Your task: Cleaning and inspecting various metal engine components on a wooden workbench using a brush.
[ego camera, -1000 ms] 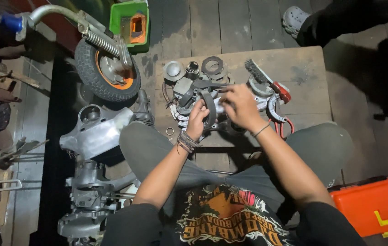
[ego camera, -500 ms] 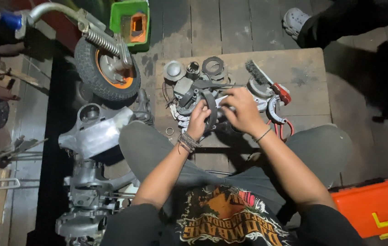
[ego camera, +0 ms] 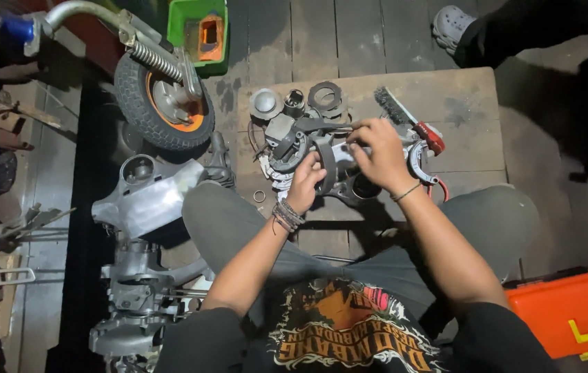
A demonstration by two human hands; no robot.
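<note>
Scooter front end: lying left of the person, wheel beside the board.
Wooden board: on the floor, parts spread over it.
Brake plate assembly: mid-board, under both hands.
Left hand: fingers curled on a curved brake shoe.
Right hand: fingertips pinched on a small part, probably a spring; too dim to tell.
Wire brush: just beyond the right hand.

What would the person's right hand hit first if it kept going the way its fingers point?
The right hand points up-left across the board; first in line seem the dark rings near the far edge, though depth is unclear.
</note>
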